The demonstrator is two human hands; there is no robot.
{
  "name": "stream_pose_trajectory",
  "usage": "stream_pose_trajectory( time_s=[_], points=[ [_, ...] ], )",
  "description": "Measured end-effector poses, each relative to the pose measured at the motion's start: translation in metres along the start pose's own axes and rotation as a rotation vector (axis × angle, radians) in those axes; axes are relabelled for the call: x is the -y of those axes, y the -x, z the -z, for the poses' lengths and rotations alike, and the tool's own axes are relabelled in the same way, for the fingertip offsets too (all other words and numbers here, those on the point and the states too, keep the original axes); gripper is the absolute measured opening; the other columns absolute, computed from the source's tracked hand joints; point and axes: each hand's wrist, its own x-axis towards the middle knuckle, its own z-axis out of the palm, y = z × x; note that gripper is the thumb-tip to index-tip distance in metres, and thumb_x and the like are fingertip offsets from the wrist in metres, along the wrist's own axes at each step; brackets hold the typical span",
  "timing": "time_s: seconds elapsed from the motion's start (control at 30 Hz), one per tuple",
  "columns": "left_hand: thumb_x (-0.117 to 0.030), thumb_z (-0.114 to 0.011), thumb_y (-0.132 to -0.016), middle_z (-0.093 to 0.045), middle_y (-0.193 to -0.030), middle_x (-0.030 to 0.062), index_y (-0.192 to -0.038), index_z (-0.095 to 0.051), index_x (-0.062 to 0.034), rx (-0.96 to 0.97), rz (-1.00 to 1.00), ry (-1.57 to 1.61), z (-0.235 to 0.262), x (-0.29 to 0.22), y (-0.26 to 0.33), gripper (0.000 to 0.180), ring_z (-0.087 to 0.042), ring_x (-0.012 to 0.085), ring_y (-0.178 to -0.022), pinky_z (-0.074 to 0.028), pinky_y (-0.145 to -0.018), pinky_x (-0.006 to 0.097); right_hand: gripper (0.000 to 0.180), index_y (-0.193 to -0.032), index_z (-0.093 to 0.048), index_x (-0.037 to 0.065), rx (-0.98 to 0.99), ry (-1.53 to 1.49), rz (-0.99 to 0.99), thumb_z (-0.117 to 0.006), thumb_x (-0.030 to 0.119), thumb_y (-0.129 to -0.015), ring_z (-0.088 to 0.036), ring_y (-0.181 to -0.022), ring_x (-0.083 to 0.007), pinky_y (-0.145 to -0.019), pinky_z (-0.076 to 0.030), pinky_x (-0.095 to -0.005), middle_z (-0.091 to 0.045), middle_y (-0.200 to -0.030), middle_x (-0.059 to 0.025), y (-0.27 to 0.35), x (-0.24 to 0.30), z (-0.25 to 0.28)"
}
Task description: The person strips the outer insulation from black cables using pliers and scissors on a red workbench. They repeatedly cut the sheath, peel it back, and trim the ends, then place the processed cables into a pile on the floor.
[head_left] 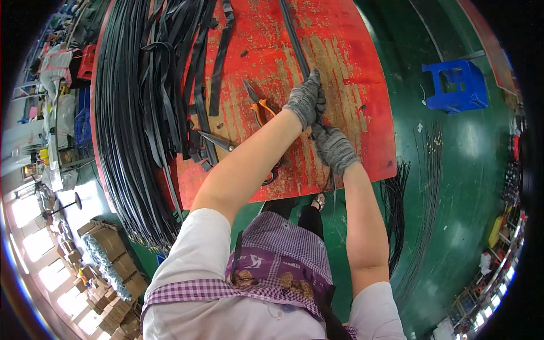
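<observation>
Standing at the near edge of a worn red worktable, wearing a purple checked apron. Closing the grey-gloved left hand round a long black strip, over the right half of the tabletop and well in from the right edge. Closing the grey-gloved right hand round the same strip, just beside the left hand and closer to the near edge. Covering the strip's middle with both gloves, so not showing enough to tell the grip of each finger. Pointing the strip from the left hand toward the far edge, past the top of the view.

Passing the left forearm over scissors, partly hiding them, and close by orange-handled pliers lying with handles spread. Working beside loose flat black strips and small black offcuts lying left of the tools, and beside a thick bundle of black cables running along the left edge and spilling past the near left corner.

Having more black cables hanging by the near right corner, with a blue plastic stool standing on the green floor beyond the right edge.
</observation>
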Motion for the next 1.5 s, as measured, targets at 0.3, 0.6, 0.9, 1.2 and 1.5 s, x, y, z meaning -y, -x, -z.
stream_pose_trajectory(
  time_s=[0.3,0.6,0.9,1.2,1.5],
  points=[
    [-0.045,-0.046,-0.075,-0.028,-0.046,-0.0044,-0.060,-0.034,-0.0133,0.181,-0.070,0.198,0.008,-0.058,-0.016,0.037,-0.025,0.0072,-0.036,-0.023,-0.031,0.021,0.029,-0.076,-0.050,0.007,-0.205,-0.229,-0.146,-0.042,0.034,-0.081,-0.046,-0.049,-0.0134,-0.044,-0.038,-0.0254,-0.048,-0.056,0.0000,0.050,0.006,-0.036],
    [-0.038,-0.037,-0.082,-0.041,-0.055,-0.0013,-0.067,-0.042,-0.0111,0.621,0.030,0.394,0.036,0.019,-0.016,0.031,-0.041,0.0119,-0.047,-0.035,-0.042,0.025,0.030,-0.065,-0.045,0.014,-0.133,-1.167,-0.499,-0.047,0.042,-0.076,-0.029,-0.032,-0.0068,-0.030,-0.024,-0.0213,-0.033,-0.042,0.0056,0.026,0.047,-0.027],
    [-0.033,-0.039,-0.083,-0.049,-0.071,0.0033,-0.095,-0.043,-0.0056,0.409,0.011,0.167,0.030,-0.001,0.009,0.031,-0.047,0.0141,-0.059,-0.040,-0.052,0.026,0.029,-0.065,-0.045,0.015,-0.236,-0.726,-0.538,-0.048,0.042,-0.076,-0.028,-0.031,-0.0080,-0.030,-0.021,-0.0230,-0.030,-0.041,0.0056,0.039,0.048,-0.021],
    [-0.027,-0.033,-0.085,-0.049,-0.065,0.0016,-0.090,-0.044,-0.0103,0.001,-0.272,-0.157,0.034,0.063,0.008,0.021,-0.048,0.0144,-0.057,-0.039,-0.049,0.025,0.024,-0.089,-0.050,0.005,-0.704,0.919,0.426,-0.038,0.024,-0.079,-0.052,-0.069,-0.0285,-0.063,-0.042,-0.0314,-0.053,-0.069,-0.0115,0.031,0.042,-0.029],
    [-0.022,-0.035,-0.084,-0.051,-0.069,0.0039,-0.094,-0.044,-0.0095,0.260,-0.212,0.458,0.031,0.083,0.012,0.018,-0.051,0.0161,-0.059,-0.041,-0.051,0.028,0.061,-0.099,-0.046,-0.002,-0.225,1.261,-0.047,-0.055,0.046,-0.062,-0.049,-0.093,-0.0275,-0.077,-0.040,-0.0366,-0.046,-0.101,-0.0234,-0.074,0.089,-0.116]
  ],
)
